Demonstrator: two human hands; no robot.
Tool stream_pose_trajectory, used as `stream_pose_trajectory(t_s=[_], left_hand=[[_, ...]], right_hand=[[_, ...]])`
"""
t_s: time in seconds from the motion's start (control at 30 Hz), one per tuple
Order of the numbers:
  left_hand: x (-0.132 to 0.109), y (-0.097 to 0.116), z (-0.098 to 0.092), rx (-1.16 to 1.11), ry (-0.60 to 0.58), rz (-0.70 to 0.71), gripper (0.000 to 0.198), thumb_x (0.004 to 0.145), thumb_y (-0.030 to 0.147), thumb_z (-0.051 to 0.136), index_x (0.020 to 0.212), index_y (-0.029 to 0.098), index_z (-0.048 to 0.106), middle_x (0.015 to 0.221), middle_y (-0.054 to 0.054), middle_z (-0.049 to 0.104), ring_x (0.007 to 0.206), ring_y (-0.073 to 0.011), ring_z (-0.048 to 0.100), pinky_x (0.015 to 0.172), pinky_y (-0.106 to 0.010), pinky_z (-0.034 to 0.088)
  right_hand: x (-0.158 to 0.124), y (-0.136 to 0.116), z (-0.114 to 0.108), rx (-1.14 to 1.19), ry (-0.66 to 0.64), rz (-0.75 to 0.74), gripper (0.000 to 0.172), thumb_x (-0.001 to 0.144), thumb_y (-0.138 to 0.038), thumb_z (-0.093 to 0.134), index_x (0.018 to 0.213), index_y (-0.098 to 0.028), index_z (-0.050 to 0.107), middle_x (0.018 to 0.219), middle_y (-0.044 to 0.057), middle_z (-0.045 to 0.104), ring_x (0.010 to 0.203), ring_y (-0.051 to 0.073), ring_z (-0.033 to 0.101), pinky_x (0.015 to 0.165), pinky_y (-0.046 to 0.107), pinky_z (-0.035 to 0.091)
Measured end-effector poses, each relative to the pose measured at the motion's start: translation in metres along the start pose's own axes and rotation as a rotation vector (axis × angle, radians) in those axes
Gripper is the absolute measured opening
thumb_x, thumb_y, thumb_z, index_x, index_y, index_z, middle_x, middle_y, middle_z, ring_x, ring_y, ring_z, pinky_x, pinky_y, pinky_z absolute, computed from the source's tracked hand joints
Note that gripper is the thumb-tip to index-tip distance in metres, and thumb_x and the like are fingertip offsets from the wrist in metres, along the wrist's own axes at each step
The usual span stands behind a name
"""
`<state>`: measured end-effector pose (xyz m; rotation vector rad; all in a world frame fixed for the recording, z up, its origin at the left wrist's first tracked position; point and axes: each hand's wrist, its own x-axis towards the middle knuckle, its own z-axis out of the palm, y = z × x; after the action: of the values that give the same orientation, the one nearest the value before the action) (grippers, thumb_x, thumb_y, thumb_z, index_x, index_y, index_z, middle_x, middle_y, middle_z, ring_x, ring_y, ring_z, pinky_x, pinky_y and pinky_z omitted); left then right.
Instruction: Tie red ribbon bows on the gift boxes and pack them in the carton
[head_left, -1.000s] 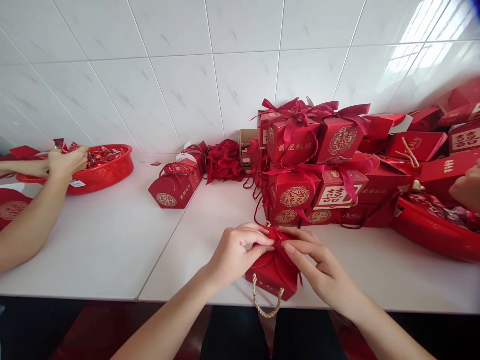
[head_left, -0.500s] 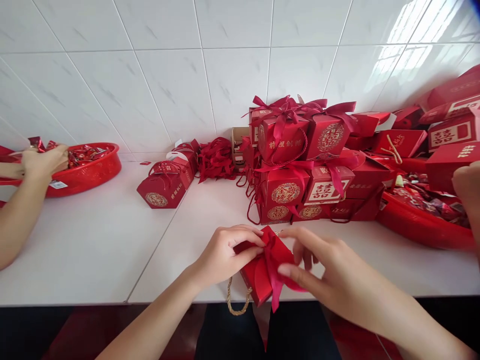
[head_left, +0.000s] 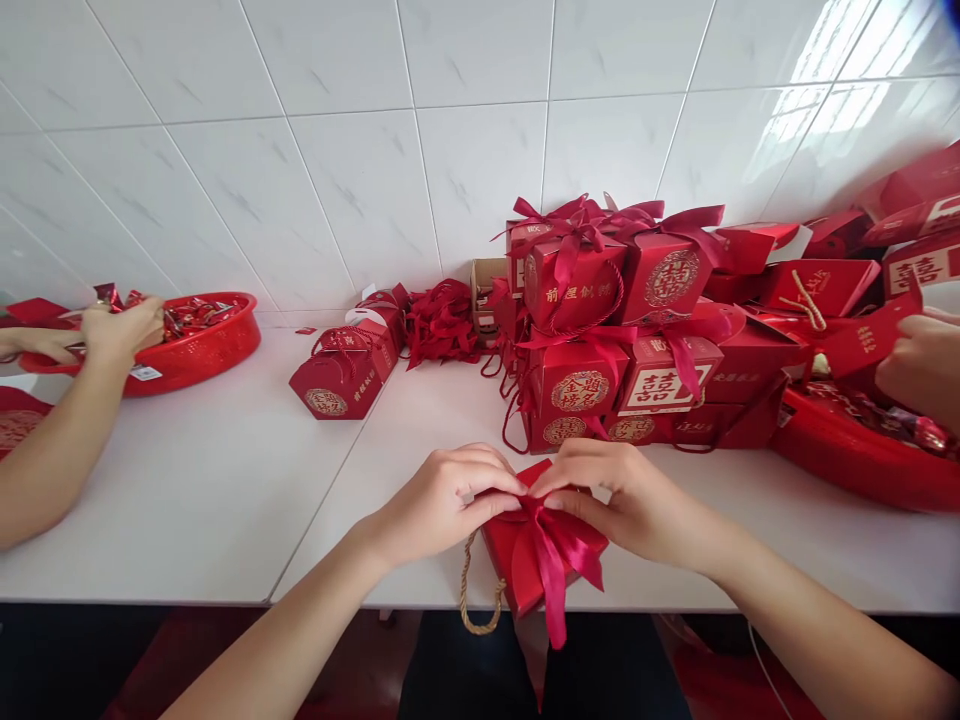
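A small red gift box (head_left: pixel 525 565) with a gold rope handle sits at the near edge of the white table (head_left: pixel 225 480). A dark red ribbon (head_left: pixel 559 565) is draped over its top and hangs down its front. My left hand (head_left: pixel 442 500) pinches the ribbon at the box top from the left. My right hand (head_left: pixel 626 495) pinches it from the right, fingertips almost meeting the left ones. Both hands are closed on the ribbon.
A stack of finished red boxes with bows (head_left: pixel 600 330) stands just behind. Loose ribbons (head_left: pixel 442 320) and a red handled box (head_left: pixel 345 370) lie left of it. Another person's hands reach into a red basket (head_left: pixel 202 345) at far left. A third hand (head_left: pixel 922 365) holds a red card over a red basket (head_left: pixel 862 455) at right.
The ribbon now lies over the box top with both my hands pinching it together at the middle; my right hand moved in from the right. The box turned slightly.
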<state>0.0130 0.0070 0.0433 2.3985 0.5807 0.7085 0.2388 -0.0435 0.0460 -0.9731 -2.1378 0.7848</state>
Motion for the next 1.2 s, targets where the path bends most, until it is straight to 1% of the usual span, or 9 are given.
stream_pose_trajectory(t_s=[0.07, 0.17, 0.37, 0.53, 0.7, 0.8, 0.9, 1.07, 1.2], left_hand=[[-0.002, -0.001, -0.003, 0.082, -0.013, 0.027, 0.019, 0.089, 0.013, 0.057, 0.095, 0.018, 0.074, 0.086, -0.007, 0.07, 0.087, -0.0175, 0.064, 0.078, -0.028, 0.053], [-0.004, -0.002, -0.007, 0.172, -0.02, 0.04, 0.023, 0.09, 0.011, 0.054, 0.099, 0.019, 0.073, 0.088, -0.006, 0.068, 0.088, -0.0165, 0.062, 0.078, -0.027, 0.052], [-0.005, 0.002, -0.009, 0.255, -0.074, -0.014, 0.025, 0.09, 0.01, 0.049, 0.1, 0.018, 0.07, 0.086, -0.004, 0.061, 0.087, -0.0143, 0.058, 0.074, -0.024, 0.047], [-0.001, 0.007, -0.011, 0.141, -0.177, -0.143, 0.008, 0.083, 0.017, 0.058, 0.089, 0.02, 0.059, 0.098, -0.003, 0.054, 0.091, -0.0152, 0.056, 0.081, -0.026, 0.046], [0.0, 0.002, -0.012, -0.017, -0.261, -0.223, 0.017, 0.078, 0.019, 0.064, 0.084, 0.022, 0.048, 0.107, -0.004, 0.05, 0.107, -0.0197, 0.052, 0.092, -0.031, 0.046], [0.002, -0.001, -0.011, -0.124, -0.312, -0.219, 0.016, 0.078, 0.019, 0.063, 0.085, 0.023, 0.05, 0.12, -0.007, 0.049, 0.126, -0.0237, 0.043, 0.095, -0.033, 0.045], [0.003, -0.001, -0.01, -0.184, -0.334, -0.209, 0.016, 0.077, 0.024, 0.066, 0.084, 0.022, 0.052, 0.129, -0.011, 0.045, 0.133, -0.0268, 0.035, 0.093, -0.033, 0.046], [0.003, 0.002, -0.007, -0.303, -0.259, -0.26, 0.015, 0.085, 0.03, 0.058, 0.078, 0.021, 0.048, 0.123, -0.01, 0.054, 0.122, -0.0245, 0.047, 0.089, -0.034, 0.045], [0.005, 0.003, -0.001, -0.151, -0.145, -0.236, 0.021, 0.085, 0.027, 0.059, 0.071, 0.02, 0.045, 0.115, -0.007, 0.057, 0.111, -0.0219, 0.052, 0.088, -0.034, 0.044]], right_hand=[[-0.005, 0.002, -0.001, -0.106, -0.078, -0.084, 0.03, 0.096, -0.014, 0.046, 0.109, -0.025, 0.071, 0.095, 0.006, 0.06, 0.081, 0.013, 0.06, 0.071, 0.025, 0.05], [-0.009, 0.007, 0.0, -0.199, -0.157, -0.122, 0.038, 0.094, -0.01, 0.046, 0.122, -0.026, 0.066, 0.102, 0.009, 0.057, 0.086, 0.016, 0.059, 0.073, 0.027, 0.051], [-0.012, 0.016, 0.004, -0.212, -0.208, -0.11, 0.039, 0.089, -0.008, 0.056, 0.122, -0.025, 0.067, 0.1, 0.009, 0.053, 0.083, 0.015, 0.054, 0.071, 0.026, 0.049], [-0.011, 0.016, 0.002, -0.185, -0.193, -0.147, 0.038, 0.088, -0.008, 0.057, 0.118, -0.027, 0.07, 0.094, 0.007, 0.05, 0.079, 0.014, 0.051, 0.067, 0.026, 0.046], [-0.01, 0.018, 0.003, -0.152, -0.185, -0.156, 0.035, 0.088, -0.009, 0.057, 0.116, -0.025, 0.071, 0.097, 0.008, 0.051, 0.08, 0.014, 0.053, 0.069, 0.027, 0.049], [-0.011, 0.018, 0.003, -0.132, -0.181, -0.178, 0.034, 0.09, -0.01, 0.056, 0.116, -0.026, 0.071, 0.101, 0.009, 0.052, 0.084, 0.015, 0.054, 0.072, 0.028, 0.05], [-0.012, 0.018, 0.004, -0.092, -0.172, -0.19, 0.035, 0.09, -0.009, 0.054, 0.114, -0.026, 0.072, 0.101, 0.009, 0.051, 0.088, 0.016, 0.054, 0.075, 0.029, 0.051], [-0.013, 0.017, 0.005, -0.023, -0.177, -0.162, 0.033, 0.089, -0.008, 0.056, 0.111, -0.025, 0.073, 0.098, 0.008, 0.05, 0.086, 0.014, 0.054, 0.074, 0.028, 0.05], [-0.013, 0.017, 0.005, 0.01, -0.178, -0.182, 0.03, 0.091, -0.01, 0.056, 0.109, -0.026, 0.074, 0.101, 0.007, 0.049, 0.088, 0.013, 0.054, 0.077, 0.026, 0.049]])
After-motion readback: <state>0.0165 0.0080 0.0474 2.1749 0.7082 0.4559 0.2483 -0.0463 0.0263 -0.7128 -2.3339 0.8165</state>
